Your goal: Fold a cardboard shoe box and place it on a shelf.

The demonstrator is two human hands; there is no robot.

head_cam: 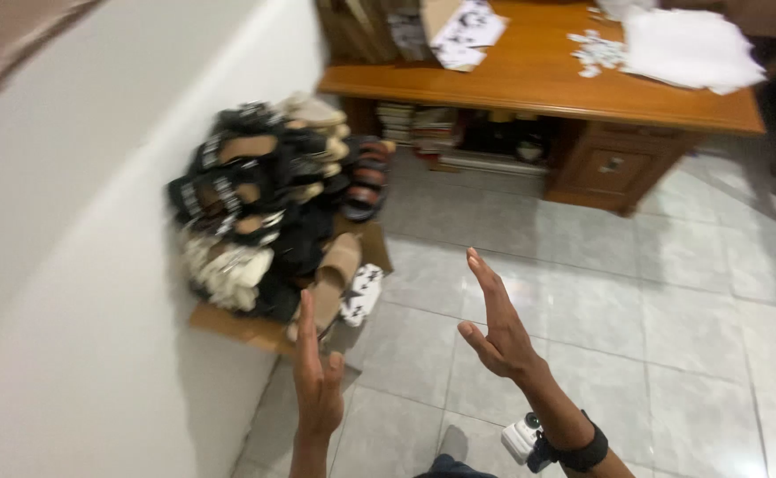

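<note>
My left hand (316, 379) is raised with flat, straight fingers and holds nothing. It points toward a pile of sandals (268, 208) stacked against the white wall. My right hand (498, 323) is also raised, palm turned left, fingers straight and thumb apart, empty. A black strap with a small white device (529, 438) sits on my right wrist. The sandals are black, tan and cream, heaped on a flattened brown cardboard sheet (237, 326). Both hands are in the air, a short way from the pile, touching nothing.
A white wall (78, 292) runs along the left. A wooden desk (538, 75) stands at the back with white papers (689, 49) on top and books and boxes (432, 128) beneath. The floor is grey tile (636, 301).
</note>
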